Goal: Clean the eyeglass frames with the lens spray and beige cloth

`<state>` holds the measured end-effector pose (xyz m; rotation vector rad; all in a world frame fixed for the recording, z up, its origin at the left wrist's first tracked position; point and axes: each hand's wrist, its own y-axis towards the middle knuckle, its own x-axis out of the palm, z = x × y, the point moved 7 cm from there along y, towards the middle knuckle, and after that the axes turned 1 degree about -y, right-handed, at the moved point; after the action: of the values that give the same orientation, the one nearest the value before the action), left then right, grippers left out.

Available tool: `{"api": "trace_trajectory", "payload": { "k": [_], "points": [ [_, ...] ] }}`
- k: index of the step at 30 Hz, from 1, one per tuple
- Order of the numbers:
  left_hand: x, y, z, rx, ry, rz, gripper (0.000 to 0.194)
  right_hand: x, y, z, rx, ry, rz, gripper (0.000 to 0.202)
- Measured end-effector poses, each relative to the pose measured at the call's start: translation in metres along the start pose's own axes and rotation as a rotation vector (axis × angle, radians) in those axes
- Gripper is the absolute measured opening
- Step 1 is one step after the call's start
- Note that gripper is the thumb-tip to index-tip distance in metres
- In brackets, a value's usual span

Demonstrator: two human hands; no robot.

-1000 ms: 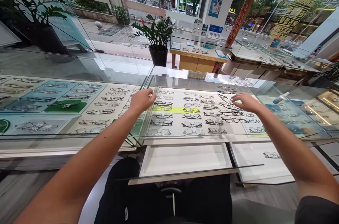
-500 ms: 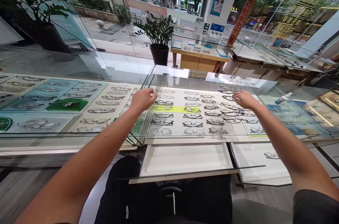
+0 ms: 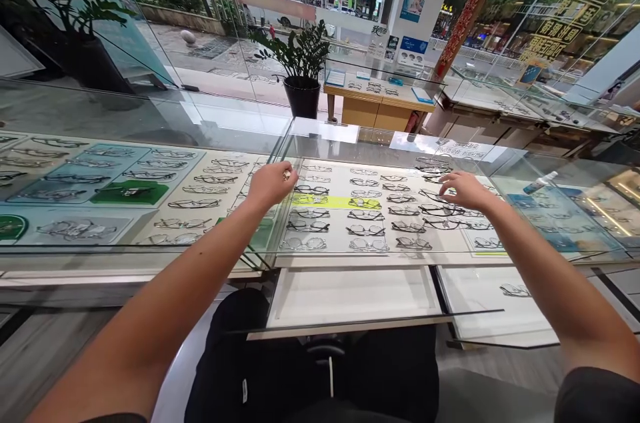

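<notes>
My left hand (image 3: 273,184) is closed in a fist over the left end of the glass display case (image 3: 320,146). A small pale, shiny thing shows at its fingers, too small to name. My right hand (image 3: 466,191) is over the right part of the same case, its fingers bent and apart, with nothing visible in them. Below and around it lie dark-framed eyeglasses (image 3: 443,209), partly overlapping. Between my hands, rows of eyeglasses (image 3: 366,230) lie folded on a white base, with a yellow-green strip (image 3: 335,203) across it.
A white drawer (image 3: 355,293) is pulled out in front of my lap. Beside it, another white drawer (image 3: 490,296) holds a pair of eyeglasses. A small bottle (image 3: 540,182) stands at the right. A potted plant (image 3: 303,97) is beyond the counter.
The fingers of my right hand have spread a little. My left hand stays almost in place, still closed. The view has shifted slightly.
</notes>
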<state>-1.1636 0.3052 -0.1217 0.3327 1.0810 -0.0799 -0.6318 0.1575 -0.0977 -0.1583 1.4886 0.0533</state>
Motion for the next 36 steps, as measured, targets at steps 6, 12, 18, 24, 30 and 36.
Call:
{"api": "trace_trajectory", "payload": {
  "k": [6, 12, 18, 24, 30, 36],
  "points": [
    [-0.002, -0.001, 0.002, 0.008, -0.01, 0.0, 0.026, 0.002, 0.008, 0.009, 0.012, -0.1, 0.088, 0.024],
    [-0.003, -0.002, 0.003, 0.012, -0.015, -0.001, 0.026, -0.006, 0.001, 0.003, 0.072, -0.136, 0.092, 0.031],
    [0.0, 0.0, 0.0, 0.001, -0.016, -0.019, 0.027, -0.015, -0.03, -0.022, -0.002, 0.055, 0.028, 0.035],
    [0.002, 0.002, -0.002, -0.002, 0.008, -0.01, 0.028, -0.007, -0.048, -0.036, -0.019, 0.059, -0.02, 0.03],
    [0.001, 0.0, 0.001, 0.008, 0.005, -0.014, 0.029, -0.003, -0.039, -0.024, 0.011, -0.005, 0.07, 0.026],
    [0.0, -0.001, 0.002, 0.01, -0.003, -0.015, 0.029, -0.001, -0.033, 0.003, 0.069, -0.08, 0.096, 0.028]
  ]
}}
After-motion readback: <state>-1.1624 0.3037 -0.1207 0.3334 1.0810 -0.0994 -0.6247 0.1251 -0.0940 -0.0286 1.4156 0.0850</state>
